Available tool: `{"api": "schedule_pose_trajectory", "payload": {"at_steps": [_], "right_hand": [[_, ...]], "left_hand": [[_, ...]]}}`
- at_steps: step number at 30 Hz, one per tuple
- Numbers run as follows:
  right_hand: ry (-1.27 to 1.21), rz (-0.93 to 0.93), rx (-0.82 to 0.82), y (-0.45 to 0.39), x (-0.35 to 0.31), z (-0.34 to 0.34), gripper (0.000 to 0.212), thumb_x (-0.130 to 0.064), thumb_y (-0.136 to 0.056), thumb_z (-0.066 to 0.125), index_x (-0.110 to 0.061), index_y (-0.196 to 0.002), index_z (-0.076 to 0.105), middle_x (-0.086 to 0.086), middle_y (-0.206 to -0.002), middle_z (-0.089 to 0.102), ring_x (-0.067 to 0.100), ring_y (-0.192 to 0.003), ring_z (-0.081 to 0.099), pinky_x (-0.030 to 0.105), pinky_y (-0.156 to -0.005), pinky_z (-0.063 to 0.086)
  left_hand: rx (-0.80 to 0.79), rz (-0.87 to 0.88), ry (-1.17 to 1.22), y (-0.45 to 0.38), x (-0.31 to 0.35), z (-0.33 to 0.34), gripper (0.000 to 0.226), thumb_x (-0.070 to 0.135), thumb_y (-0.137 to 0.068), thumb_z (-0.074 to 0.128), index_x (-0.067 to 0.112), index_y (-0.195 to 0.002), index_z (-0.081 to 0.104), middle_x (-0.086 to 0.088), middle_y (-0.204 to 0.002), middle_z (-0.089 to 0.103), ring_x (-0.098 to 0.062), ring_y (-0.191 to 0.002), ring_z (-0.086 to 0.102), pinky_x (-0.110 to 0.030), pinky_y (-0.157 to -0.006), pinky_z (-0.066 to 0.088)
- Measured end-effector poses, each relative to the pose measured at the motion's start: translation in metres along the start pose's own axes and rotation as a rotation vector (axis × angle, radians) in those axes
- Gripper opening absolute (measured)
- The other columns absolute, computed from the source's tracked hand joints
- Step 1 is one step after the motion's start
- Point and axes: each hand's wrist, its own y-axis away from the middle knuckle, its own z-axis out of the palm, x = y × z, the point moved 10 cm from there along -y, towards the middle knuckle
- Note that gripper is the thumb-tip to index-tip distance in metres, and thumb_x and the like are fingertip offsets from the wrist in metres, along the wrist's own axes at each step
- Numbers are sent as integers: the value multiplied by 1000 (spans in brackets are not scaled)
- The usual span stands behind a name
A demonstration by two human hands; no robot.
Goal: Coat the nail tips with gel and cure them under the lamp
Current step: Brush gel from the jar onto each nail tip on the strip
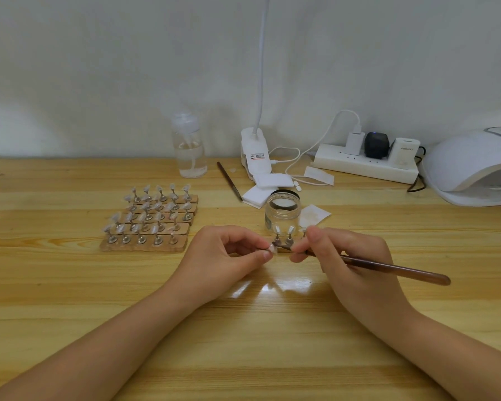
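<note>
While the nail tip sits pinched in the left hand above the desk, the right hand grips the brush against it; jar just behind; curing lamp far right.

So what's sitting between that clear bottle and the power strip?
In the head view, a white clip lamp stands between the bottle and the power strip, its white cable looping across the table.
</note>
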Motion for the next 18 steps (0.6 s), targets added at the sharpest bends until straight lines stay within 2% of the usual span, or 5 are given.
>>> {"api": "schedule_pose_trajectory", "payload": {"at_steps": [3, 7, 12, 15, 18], "right_hand": [[1, -28, -12, 0, -4, 1, 31, -29, -87, 48, -17, -69, 70, -10, -62, 67, -8, -57, 57, 3, -61, 38], [5, -29, -34, 1, -4, 3, 36, -32, -88, 45, -18, -65, 69, -5, -58, 67, -5, -57, 58, 5, -61, 38], [-38, -48, 30, 1, -5, -6, 40, -26, -89, 41, -8, -66, 68, -5, -58, 65, -6, -57, 57, 3, -61, 37], [-35, -19, 66, 0, -1, -10, 39, -29, -90, 39, -12, -68, 67, -5, -62, 65, -2, -64, 60, 4, -63, 37], [3, -8, 59, -2, 0, -10, 36, -33, -90, 39, -19, -69, 66, -5, -64, 65, 3, -70, 62, 10, -67, 41]], "left_hand": [[3, -13, -5, 0, -1, 0, 28, 11, -71, 75, 37, -61, 71, 11, -65, 69, 1, -63, 62, -19, -63, 53], [-9, -9, 18, 0, -1, 1, 28, 10, -71, 74, 36, -62, 71, 12, -67, 70, 2, -64, 63, -14, -59, 51], [-19, -14, 66, 1, 0, 2, 26, 11, -72, 72, 36, -66, 73, 11, -70, 71, 0, -67, 65, -13, -57, 50], [-35, 22, 73, 1, 6, 3, 24, 9, -73, 71, 32, -65, 73, 14, -72, 70, 1, -66, 63, -15, -52, 50], [-55, 60, 56, 2, 11, 4, 18, 8, -73, 71, 26, -73, 74, 9, -73, 68, 0, -65, 60, -15, -51, 50]]}}
